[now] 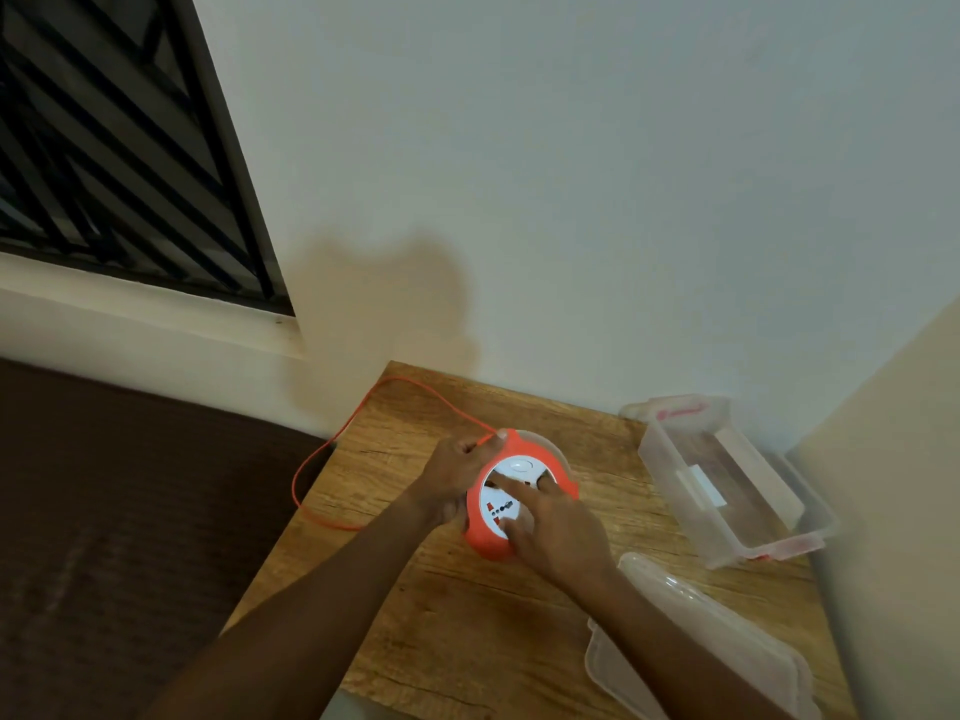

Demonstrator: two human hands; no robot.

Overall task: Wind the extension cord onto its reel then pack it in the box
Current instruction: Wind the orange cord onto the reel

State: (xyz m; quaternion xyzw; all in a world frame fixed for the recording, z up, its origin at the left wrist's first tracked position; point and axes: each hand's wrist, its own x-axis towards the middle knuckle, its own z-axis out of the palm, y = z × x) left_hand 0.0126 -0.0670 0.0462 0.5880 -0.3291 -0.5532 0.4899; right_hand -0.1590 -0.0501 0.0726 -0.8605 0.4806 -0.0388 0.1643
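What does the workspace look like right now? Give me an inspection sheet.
Surface: wooden table, set in a wall corner.
Job's things: orange reel with white socket face, on the table; clear box open to its right, nothing seen inside; lid lying separately at the near edge.
Clutter: nothing seen.
Grippers: left hand grips the reel's left rim and pinches the cord there; right hand rests on the socket face, fingers spread.
Cables: orange cord still unwound, looping over the table's far-left corner and off its left edge.
Surroundings: pale walls, barred window upper left, dark floor left.
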